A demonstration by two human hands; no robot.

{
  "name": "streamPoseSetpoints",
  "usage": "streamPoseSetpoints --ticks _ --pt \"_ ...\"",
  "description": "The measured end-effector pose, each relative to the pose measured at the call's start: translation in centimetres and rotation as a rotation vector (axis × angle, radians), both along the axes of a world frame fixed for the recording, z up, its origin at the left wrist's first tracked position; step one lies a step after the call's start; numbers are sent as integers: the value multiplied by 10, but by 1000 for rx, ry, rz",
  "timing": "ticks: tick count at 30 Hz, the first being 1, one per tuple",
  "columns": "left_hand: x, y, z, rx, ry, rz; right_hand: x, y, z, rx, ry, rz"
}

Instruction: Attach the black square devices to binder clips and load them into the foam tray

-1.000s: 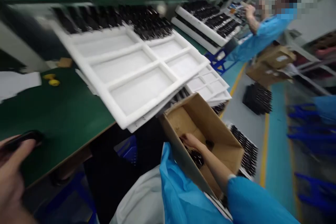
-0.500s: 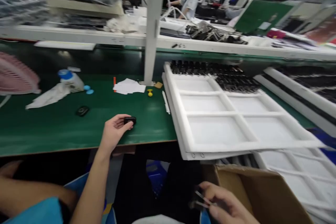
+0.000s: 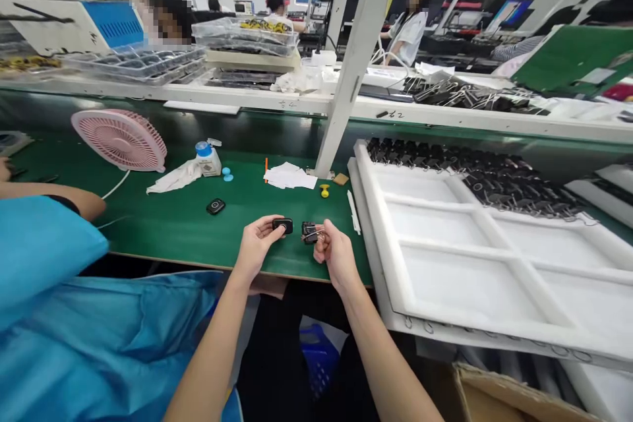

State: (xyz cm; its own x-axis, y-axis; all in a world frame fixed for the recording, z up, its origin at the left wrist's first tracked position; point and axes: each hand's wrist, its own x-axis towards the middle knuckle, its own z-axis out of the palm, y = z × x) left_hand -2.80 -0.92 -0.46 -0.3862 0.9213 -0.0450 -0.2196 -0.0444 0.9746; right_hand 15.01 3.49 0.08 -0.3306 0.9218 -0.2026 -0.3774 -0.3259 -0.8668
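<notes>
Above the green mat (image 3: 188,231), my left hand (image 3: 258,242) grips a small black rounded device (image 3: 282,225) between thumb and fingers. Just to its right, my right hand (image 3: 334,247) pinches a black binder clip (image 3: 310,231) by its metal handles; a small gap separates clip and device. Another black device (image 3: 215,206) lies on the mat to the left. Rows of black clips (image 3: 415,158) line the back of the white foam tray (image 3: 395,264) at the right.
A pink fan (image 3: 121,138), a bottle (image 3: 208,159), white cloth (image 3: 175,177), paper scraps (image 3: 289,175), a yellow piece (image 3: 324,191) and a white pen (image 3: 353,211) lie around. A co-worker's blue sleeve (image 3: 49,231) is at left. A cardboard box (image 3: 494,389) stands low right.
My right hand has come up from over the box area to beside my left hand, bringing the clip. My left hand still holds the device. The view has shifted left.
</notes>
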Motion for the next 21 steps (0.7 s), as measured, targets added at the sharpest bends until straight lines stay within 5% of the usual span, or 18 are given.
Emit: streamPoseSetpoints --ticks 7,21 --pt "-3 1 5 -5 -167 17 6 6 -16 293 -185 42" --pt "-4 0 3 -66 -91 -121 6 6 -11 383 -270 169"
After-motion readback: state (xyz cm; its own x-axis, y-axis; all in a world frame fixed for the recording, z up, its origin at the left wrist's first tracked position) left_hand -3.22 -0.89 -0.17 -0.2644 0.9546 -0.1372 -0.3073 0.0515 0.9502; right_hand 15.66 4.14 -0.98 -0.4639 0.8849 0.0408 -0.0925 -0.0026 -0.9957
